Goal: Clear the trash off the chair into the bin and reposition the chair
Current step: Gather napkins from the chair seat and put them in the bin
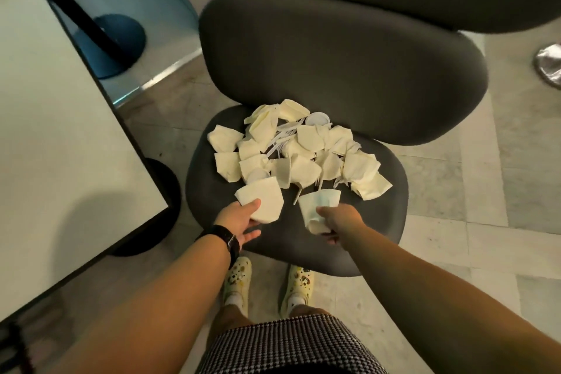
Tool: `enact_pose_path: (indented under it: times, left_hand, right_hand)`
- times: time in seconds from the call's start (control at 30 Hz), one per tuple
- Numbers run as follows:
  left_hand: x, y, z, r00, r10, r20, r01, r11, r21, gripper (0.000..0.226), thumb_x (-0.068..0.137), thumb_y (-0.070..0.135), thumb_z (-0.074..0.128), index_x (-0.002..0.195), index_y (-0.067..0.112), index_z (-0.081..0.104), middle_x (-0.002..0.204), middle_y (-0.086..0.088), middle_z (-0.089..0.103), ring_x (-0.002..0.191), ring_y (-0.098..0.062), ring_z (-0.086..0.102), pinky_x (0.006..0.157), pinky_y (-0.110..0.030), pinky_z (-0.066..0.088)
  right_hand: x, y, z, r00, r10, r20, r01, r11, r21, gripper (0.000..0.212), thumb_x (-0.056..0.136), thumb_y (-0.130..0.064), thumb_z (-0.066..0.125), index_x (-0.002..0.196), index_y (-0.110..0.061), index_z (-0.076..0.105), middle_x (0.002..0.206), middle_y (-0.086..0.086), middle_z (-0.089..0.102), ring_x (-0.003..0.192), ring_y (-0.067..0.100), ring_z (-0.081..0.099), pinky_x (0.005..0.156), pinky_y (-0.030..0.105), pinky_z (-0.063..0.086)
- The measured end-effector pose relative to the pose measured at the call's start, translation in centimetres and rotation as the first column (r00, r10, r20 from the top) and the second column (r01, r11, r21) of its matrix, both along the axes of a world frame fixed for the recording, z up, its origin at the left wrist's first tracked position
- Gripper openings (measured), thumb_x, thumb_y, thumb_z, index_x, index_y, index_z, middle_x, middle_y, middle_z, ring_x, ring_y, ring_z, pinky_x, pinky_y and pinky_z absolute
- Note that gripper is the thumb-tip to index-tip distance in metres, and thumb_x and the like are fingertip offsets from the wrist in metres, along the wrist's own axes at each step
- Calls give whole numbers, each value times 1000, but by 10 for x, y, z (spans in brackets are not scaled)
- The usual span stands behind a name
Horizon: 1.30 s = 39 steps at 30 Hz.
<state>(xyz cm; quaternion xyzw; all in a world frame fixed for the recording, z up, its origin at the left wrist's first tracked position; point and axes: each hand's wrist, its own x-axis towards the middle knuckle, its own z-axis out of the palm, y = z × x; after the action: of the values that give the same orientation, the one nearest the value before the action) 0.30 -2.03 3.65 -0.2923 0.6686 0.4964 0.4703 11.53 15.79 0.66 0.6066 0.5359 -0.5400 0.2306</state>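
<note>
Both hands at seat front — left hand [243, 217] pinches a folded napkin [261, 199], right hand [340, 218] closed round a paper cup [318, 206]. Beyond, napkin-and-cutlery pile [297, 146] covers chair [379, 161]. Clearing barely begun — next: carry to bin, not visible.

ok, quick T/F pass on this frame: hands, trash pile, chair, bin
1. The left hand holds a folded napkin. True.
2. The right hand is empty. False: its grip is closed on a paper cup.
3. The trash is already cleared off the chair seat. False: the pile of napkins and plastic cutlery remains on it.
4. A bin is visible. False: none in view.
5. A watch is on the left wrist. True.
</note>
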Motion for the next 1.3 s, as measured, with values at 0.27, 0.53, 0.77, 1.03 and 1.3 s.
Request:
enact_pose_path:
  times: [0.27, 0.53, 0.77, 1.03, 1.3]
  left_hand:
    - [19, -54, 53, 974, 192, -118, -186, 981, 60, 31, 93, 25, 60, 122, 19, 52, 113, -5, 62, 93, -20, 61, 72, -35, 49]
    - [41, -170, 87, 876, 441, -196, -428, 897, 107, 26, 92, 22, 61, 117, 19, 53, 100, -4, 62, 82, -18, 58, 63, -32, 48]
    - [82, -303, 107, 755, 618, -219, -597, 787, 160, 25, 92, 23, 61, 113, 15, 50, 95, -4, 61, 75, -18, 57, 61, -33, 46]
    - [153, -485, 131, 641, 709, -293, -703, 696, 146, 30, 93, 13, 58, 122, 16, 50, 102, -8, 61, 83, -20, 58, 70, -34, 48]
    - [198, -631, 131, 453, 844, -288, -836, 514, 191, 43, 93, 13, 58, 134, 12, 47, 118, -10, 58, 103, -28, 57, 83, -39, 50]
  right_hand:
    - [-36, -45, 57, 941, 259, -217, -249, 966, 70, 41, 87, -32, 67, 115, -4, 55, 105, 19, 66, 79, 36, 67, 52, 34, 53]
    - [-73, -147, 106, 803, 533, -266, -517, 846, 133, 41, 90, -37, 65, 119, -11, 52, 112, 12, 62, 86, 27, 68, 54, 28, 54]
    - [-77, -284, 125, 669, 614, -419, -615, 774, 151, 42, 90, -30, 66, 124, -7, 56, 112, 16, 65, 88, 33, 68, 69, 43, 60]
    - [-39, -482, 138, 514, 651, -559, -718, 683, 137, 37, 88, -26, 68, 119, -8, 59, 106, 15, 67, 89, 31, 69, 63, 39, 57]
    - [-25, -637, 147, 354, 774, -525, -855, 495, 154, 38, 88, -30, 69, 119, -9, 59, 110, 15, 66, 92, 29, 67, 57, 32, 56]
